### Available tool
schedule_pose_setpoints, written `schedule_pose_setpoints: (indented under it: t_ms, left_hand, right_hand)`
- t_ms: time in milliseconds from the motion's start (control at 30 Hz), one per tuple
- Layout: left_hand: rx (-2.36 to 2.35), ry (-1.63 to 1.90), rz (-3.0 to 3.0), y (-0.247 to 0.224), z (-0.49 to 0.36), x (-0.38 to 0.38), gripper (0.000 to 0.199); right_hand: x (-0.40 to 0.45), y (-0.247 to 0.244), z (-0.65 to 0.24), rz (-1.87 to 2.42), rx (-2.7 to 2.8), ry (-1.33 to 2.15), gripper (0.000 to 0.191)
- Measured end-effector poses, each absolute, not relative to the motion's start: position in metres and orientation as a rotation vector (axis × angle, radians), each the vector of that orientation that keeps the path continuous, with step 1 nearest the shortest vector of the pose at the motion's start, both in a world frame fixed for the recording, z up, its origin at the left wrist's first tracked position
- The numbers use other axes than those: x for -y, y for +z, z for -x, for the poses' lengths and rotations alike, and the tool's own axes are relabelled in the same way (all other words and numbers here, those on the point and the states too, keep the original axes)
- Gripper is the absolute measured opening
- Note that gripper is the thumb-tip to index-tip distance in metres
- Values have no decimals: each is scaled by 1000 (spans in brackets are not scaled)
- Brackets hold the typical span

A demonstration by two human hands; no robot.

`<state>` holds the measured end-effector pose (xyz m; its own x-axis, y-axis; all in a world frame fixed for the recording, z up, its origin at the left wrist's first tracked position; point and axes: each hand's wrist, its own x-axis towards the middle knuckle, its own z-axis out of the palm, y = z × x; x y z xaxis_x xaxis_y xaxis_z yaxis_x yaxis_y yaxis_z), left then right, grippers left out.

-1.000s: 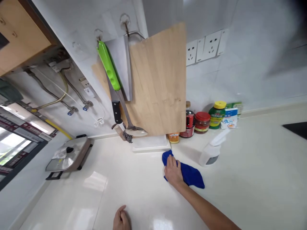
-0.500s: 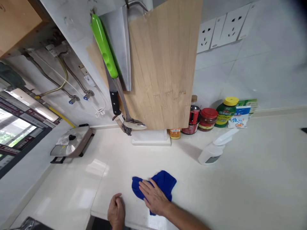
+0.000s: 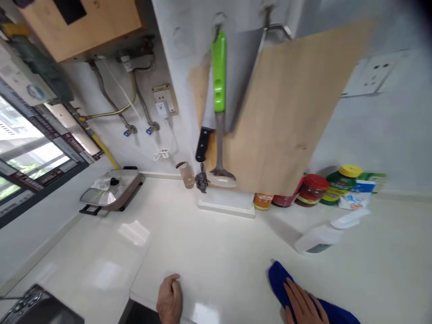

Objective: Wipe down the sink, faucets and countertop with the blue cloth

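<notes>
A blue cloth (image 3: 280,281) lies on the white counter (image 3: 209,252) at the lower right. My right hand (image 3: 303,306) rests on top of it, fingers stretched over the fabric, with the wrist out of frame. Near the counter's front edge, my left hand (image 3: 169,299) is curled closed on the surface with nothing visible in it. A white spray bottle (image 3: 317,238) stands beyond the cloth.
A cutting board (image 3: 280,112), a green-handled ladle (image 3: 219,72) and a black-handled knife (image 3: 203,144) hang on the wall. Jars (image 3: 312,189) line the wall at right. An electric pan (image 3: 113,189) sits back left; a sink (image 3: 43,306) is lower left.
My right hand and the blue cloth have moved to the right across the counter, below the spray bottle. The view has turned left; my left hand stays near the counter edge.
</notes>
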<state>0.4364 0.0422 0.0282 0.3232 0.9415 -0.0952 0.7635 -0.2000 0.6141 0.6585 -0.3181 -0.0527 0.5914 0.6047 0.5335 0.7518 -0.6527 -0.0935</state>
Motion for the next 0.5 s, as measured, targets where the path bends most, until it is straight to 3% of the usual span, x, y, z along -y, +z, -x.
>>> schedule_pose_setpoints:
  t_ms: [267, 400, 500]
  left_hand:
    - [-1317, 516, -2070, 4, -423, -43, 33]
    - [-1163, 508, -2100, -11, -416, -42, 32]
    - [-1113, 606, -2062, -24, -414, -39, 33]
  right_hand:
    - [172, -32, -662, 2610, 1003, -570, 65]
    - [73, -13, -646, 2541, 1145, -311, 45]
    - [14, -3, -599, 2433, 1317, -134, 42]
